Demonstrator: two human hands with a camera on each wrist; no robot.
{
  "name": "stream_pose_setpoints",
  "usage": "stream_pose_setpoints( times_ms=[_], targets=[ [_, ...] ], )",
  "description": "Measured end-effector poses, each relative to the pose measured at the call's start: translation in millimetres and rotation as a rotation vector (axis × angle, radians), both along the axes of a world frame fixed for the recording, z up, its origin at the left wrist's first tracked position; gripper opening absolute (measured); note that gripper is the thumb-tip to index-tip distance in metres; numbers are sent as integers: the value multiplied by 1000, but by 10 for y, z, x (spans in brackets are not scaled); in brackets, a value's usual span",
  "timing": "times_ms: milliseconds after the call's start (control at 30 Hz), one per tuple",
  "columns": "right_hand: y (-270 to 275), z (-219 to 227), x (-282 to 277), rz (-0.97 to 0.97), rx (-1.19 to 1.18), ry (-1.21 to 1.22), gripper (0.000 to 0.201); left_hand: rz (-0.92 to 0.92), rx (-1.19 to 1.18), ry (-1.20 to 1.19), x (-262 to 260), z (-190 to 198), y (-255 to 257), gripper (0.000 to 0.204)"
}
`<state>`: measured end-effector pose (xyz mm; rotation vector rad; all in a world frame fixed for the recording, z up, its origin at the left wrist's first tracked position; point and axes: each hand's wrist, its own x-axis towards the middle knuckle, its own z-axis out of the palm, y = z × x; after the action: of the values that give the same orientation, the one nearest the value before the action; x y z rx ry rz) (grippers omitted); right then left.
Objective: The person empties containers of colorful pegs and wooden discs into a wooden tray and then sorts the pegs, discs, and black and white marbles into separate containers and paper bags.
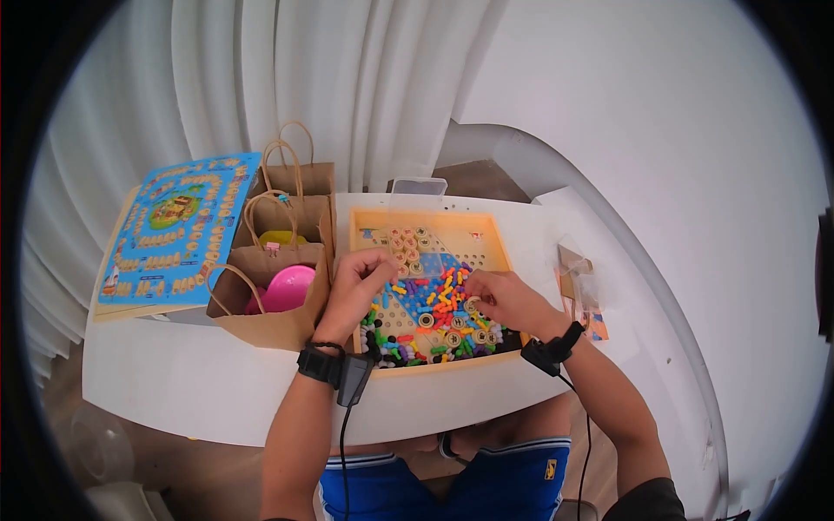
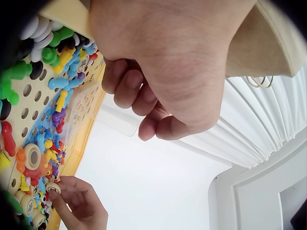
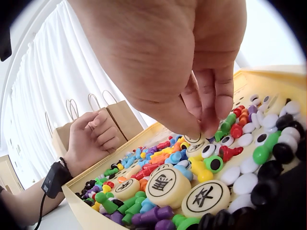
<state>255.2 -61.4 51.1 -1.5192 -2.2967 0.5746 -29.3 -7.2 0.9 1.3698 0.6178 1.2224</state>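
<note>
The right hand [image 1: 512, 304] pinched a round cream piece with black marks [image 3: 193, 139] in the yellow wooden tray [image 1: 417, 371]. The left hand [image 1: 352, 291] was curled up, with nothing in it.

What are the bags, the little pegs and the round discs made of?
The bags look like matte brown paper, with creased sides. The pegs seem smooth plastic: bright and shiny. The discs could be plastic or wood: pale, smooth, with dark signs.
</note>
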Motion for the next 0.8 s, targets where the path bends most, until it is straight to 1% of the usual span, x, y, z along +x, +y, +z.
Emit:
stream_pose_setpoints(
  times_ms=[100,167,200,267,300,367,467,600,667,800],
  targets=[
    [-13,35,-22,15,-32,-52,12,-3,3,-22,15,-5,1,22],
    [11,21,7,-17,-117,27,13,1,1,-18,12,31,-21,23],
    [24,20,16,-14,-116,23,13,5,2,-22,-2,7,-1,23],
    [12,-6,30,8,-47,-14,16,-59,-7,-5,-43,-55,44,17],
    [6,-30,34,6,-47,-13,16,-62,-7,-4,-32,-37,33,17],
    [-1,-69,42,28,5,-43,17,-11,1,-21,10,6,-6,23],
    [-35,-62,15,59,26,-58,19,-10,4,-34,18,-9,2,23],
    [-53,-81,-7,44,-13,-42,21,1,6,-22,4,9,-5,23],
    [-47,-109,-21,30,20,-75,23,-58,-17,-8,-39,-18,19,16],
    [-45,-151,-36,2,21,-95,23,1,15,-12,23,19,-14,22]
  ],
)
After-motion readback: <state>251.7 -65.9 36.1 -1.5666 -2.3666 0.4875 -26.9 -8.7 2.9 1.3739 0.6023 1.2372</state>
